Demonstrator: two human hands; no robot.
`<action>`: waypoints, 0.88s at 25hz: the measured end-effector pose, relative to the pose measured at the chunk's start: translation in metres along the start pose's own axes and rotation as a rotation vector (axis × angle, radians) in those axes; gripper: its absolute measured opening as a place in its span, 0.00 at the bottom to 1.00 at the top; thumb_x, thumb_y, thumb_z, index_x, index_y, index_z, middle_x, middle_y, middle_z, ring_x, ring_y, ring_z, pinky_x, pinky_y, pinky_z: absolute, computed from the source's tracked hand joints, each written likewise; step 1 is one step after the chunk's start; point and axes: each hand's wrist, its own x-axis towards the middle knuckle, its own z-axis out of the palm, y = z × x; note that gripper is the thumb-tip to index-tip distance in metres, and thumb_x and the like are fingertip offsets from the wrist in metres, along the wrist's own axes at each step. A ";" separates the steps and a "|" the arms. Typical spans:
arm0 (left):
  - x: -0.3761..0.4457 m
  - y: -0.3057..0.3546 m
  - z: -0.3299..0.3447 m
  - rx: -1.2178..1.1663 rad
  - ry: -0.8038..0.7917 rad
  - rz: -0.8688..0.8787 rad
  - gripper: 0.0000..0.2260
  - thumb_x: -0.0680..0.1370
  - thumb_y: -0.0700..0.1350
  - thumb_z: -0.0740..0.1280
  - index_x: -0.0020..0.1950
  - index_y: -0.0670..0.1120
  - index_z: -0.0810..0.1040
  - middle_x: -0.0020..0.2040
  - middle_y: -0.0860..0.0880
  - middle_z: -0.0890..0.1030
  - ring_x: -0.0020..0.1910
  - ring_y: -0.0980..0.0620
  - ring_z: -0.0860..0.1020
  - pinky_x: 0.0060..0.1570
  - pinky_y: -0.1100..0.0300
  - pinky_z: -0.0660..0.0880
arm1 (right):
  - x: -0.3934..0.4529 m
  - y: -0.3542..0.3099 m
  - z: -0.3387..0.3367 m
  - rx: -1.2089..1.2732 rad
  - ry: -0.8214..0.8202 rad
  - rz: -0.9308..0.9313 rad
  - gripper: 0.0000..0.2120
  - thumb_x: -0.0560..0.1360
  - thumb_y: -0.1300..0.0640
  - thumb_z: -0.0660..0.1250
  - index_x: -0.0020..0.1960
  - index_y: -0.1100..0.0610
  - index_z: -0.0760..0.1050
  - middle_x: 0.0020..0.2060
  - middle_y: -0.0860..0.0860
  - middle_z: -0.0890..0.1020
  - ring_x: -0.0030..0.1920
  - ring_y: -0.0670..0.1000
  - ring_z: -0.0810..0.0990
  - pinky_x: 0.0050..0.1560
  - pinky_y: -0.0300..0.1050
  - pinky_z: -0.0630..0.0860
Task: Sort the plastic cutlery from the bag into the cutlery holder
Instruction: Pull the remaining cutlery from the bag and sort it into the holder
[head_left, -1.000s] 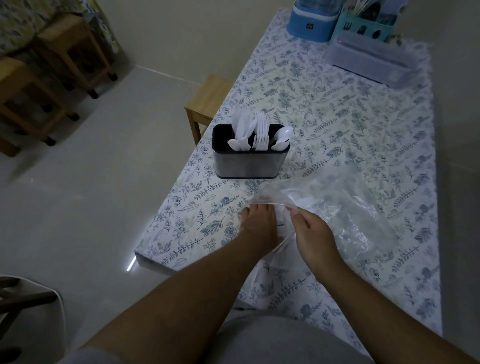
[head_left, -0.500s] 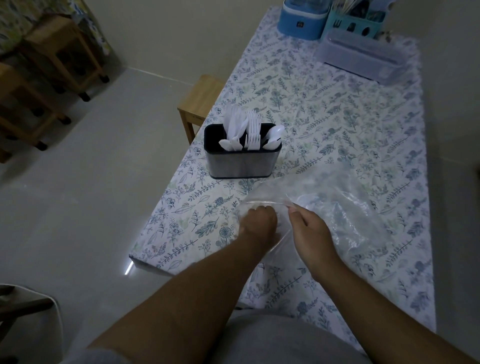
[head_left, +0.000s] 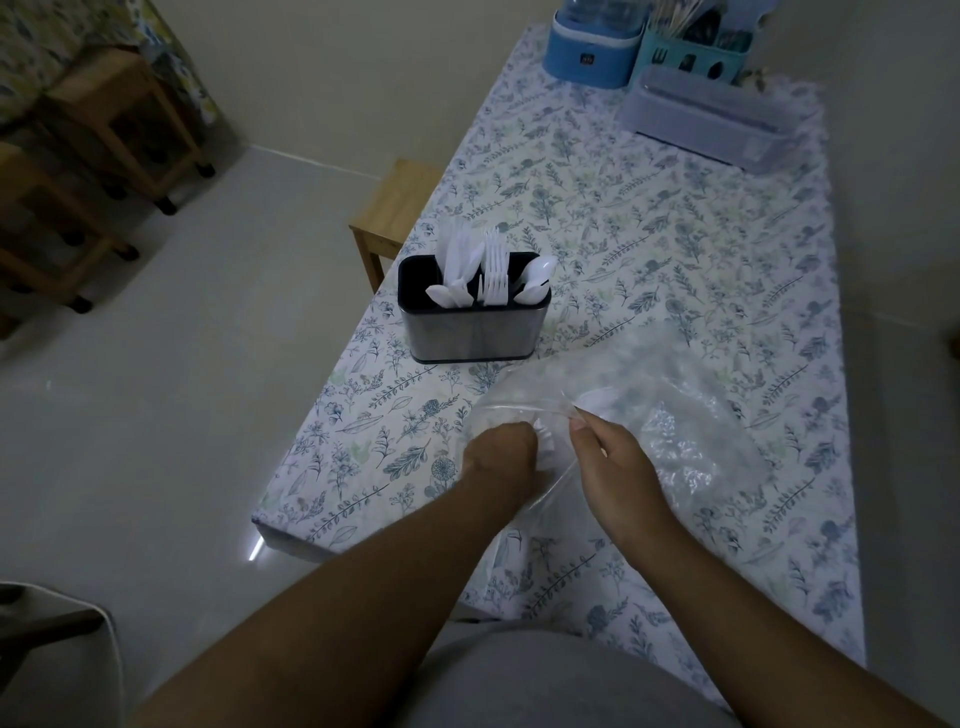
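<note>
Floral-clothed table (head_left: 649, 249) bearing cutlery holder (head_left: 474, 328), clear bag (head_left: 670, 415), blue container (head_left: 592, 49), teal caddy (head_left: 693, 52), translucent box (head_left: 701, 122).

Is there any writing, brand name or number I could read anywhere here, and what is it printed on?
Blue container at the far end of the table: a small dark label with pale marks, too small and blurred to read.
Teal caddy beside it: dark cut-outs shaped like cutlery, pictures rather than words.
Cutlery holder, clear bag and floral tablecloth: no text visible.
</note>
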 end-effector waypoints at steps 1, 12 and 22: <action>-0.004 -0.001 -0.004 0.018 -0.022 -0.001 0.18 0.77 0.57 0.68 0.57 0.43 0.76 0.53 0.45 0.81 0.54 0.45 0.81 0.50 0.54 0.76 | 0.000 0.000 0.000 -0.001 -0.001 -0.005 0.18 0.84 0.49 0.58 0.72 0.50 0.74 0.67 0.46 0.77 0.64 0.42 0.73 0.64 0.38 0.65; -0.079 -0.082 -0.018 -0.066 -0.194 -0.100 0.16 0.71 0.53 0.71 0.55 0.48 0.74 0.49 0.50 0.77 0.45 0.51 0.77 0.41 0.59 0.74 | 0.016 0.024 0.009 -0.418 -0.223 0.019 0.30 0.81 0.36 0.49 0.79 0.49 0.63 0.81 0.54 0.57 0.82 0.55 0.50 0.80 0.56 0.46; -0.129 -0.136 -0.025 -0.588 -0.256 -0.143 0.08 0.73 0.42 0.71 0.50 0.48 0.75 0.40 0.49 0.81 0.32 0.54 0.80 0.32 0.56 0.79 | 0.030 0.083 0.013 -0.861 -0.382 -0.263 0.32 0.80 0.36 0.57 0.81 0.43 0.55 0.81 0.46 0.46 0.82 0.55 0.45 0.79 0.54 0.45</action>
